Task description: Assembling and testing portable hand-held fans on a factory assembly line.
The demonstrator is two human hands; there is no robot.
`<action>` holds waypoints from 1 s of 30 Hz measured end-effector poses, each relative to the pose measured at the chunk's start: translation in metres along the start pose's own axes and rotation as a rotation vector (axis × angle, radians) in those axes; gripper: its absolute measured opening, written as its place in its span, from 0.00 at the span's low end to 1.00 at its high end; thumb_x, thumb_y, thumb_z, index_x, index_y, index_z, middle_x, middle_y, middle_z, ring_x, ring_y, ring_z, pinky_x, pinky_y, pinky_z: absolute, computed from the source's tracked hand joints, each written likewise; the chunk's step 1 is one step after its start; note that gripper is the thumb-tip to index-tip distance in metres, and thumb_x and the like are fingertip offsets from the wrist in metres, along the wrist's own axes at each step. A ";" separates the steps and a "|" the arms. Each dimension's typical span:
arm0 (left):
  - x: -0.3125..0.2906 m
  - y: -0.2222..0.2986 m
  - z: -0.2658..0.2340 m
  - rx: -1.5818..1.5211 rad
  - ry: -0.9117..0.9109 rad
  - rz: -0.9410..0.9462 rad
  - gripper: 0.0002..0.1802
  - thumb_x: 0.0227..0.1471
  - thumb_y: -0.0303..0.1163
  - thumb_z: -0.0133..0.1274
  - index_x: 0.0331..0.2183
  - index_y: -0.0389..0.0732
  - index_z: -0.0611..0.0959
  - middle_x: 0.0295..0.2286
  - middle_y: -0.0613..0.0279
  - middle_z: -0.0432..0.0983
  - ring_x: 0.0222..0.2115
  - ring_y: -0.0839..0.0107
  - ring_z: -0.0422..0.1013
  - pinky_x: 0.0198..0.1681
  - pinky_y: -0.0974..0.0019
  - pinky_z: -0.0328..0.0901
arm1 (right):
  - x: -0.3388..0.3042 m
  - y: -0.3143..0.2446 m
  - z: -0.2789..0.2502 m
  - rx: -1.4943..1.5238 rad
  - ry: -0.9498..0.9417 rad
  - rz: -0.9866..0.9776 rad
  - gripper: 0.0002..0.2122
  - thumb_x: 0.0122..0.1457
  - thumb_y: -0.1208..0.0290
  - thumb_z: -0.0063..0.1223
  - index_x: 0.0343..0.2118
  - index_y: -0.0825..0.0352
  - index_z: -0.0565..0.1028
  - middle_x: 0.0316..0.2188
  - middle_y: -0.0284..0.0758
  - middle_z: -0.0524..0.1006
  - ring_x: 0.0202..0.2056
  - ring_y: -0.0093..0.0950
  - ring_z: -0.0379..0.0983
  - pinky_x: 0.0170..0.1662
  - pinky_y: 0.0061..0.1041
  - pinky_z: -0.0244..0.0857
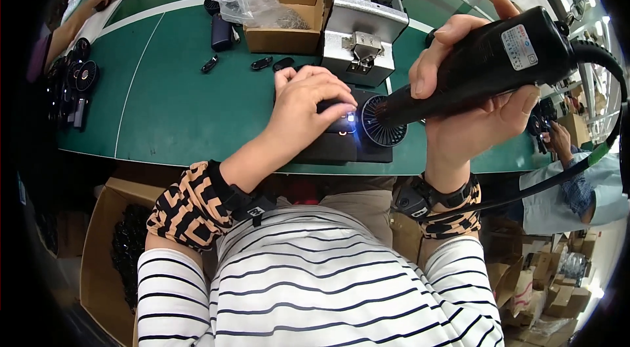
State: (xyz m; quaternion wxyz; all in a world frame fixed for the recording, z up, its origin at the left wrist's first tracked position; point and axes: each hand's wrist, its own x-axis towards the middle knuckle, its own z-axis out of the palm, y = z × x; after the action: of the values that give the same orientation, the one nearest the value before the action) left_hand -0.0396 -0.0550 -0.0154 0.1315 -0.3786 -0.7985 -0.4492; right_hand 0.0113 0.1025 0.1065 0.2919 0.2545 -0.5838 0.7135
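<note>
My right hand (pixel 459 78) is wrapped around a thick black electric screwdriver (pixel 479 61) with a white label. The tool tilts down to the left, and its narrow end is over the round grille of a small handheld fan (pixel 388 132); whether the tip touches is hidden. The fan lies on a black block (pixel 328 148) at the near table edge. My left hand (pixel 305 101) is closed over the fan's dark handle, thumb and fingers pressed on it. A bluish-white light shines beside the thumb. The hand covers most of the handle.
A silver screw feeder (pixel 361 19) stands behind the block. Beside it a cardboard box (pixel 282 39) holds a plastic bag (pixel 249 7). Small black parts (pixel 261 63) lie on the green table (pixel 170 98). More fans (pixel 80 75) are at far left. A cable (pixel 613 71) loops at right, near another person (pixel 571 176).
</note>
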 end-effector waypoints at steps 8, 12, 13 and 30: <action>0.130 -0.051 -0.024 0.415 0.355 0.197 0.12 0.48 0.43 0.57 0.35 0.50 0.85 0.35 0.68 0.78 0.44 0.68 0.66 0.49 0.58 0.50 | 0.026 -0.004 -0.001 -0.188 -0.063 -0.090 0.38 0.59 0.38 0.36 0.59 0.71 0.55 0.35 0.43 0.72 0.18 0.23 0.69 0.20 0.22 0.64; 0.115 -0.012 -0.012 0.174 0.058 0.235 0.13 0.48 0.40 0.56 0.36 0.46 0.83 0.32 0.62 0.77 0.39 0.63 0.69 0.44 0.59 0.59 | 0.028 -0.014 -0.022 -0.219 -0.042 -0.074 0.39 0.59 0.37 0.35 0.59 0.71 0.54 0.34 0.42 0.72 0.18 0.23 0.68 0.19 0.21 0.64; 0.095 -0.009 -0.014 -0.015 -0.044 0.219 0.13 0.47 0.40 0.58 0.35 0.45 0.83 0.29 0.61 0.77 0.34 0.61 0.71 0.39 0.60 0.64 | 0.028 -0.009 -0.021 -0.213 -0.042 -0.073 0.39 0.59 0.37 0.35 0.59 0.71 0.54 0.34 0.42 0.72 0.18 0.23 0.68 0.19 0.21 0.64; 0.124 -0.024 -0.026 0.349 0.258 0.244 0.23 0.46 0.43 0.59 0.45 0.46 0.80 0.39 0.63 0.76 0.42 0.62 0.68 0.46 0.60 0.60 | 0.028 0.000 -0.026 -0.194 -0.064 -0.069 0.25 0.65 0.50 0.39 0.52 0.69 0.59 0.39 0.42 0.73 0.26 0.26 0.75 0.30 0.21 0.69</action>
State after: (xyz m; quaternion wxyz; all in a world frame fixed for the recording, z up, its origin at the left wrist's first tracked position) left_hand -0.1441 -0.0237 0.0528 0.3492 -0.3832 -0.7889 -0.3299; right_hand -0.0088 0.1319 0.1216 0.3207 0.2674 -0.6502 0.6347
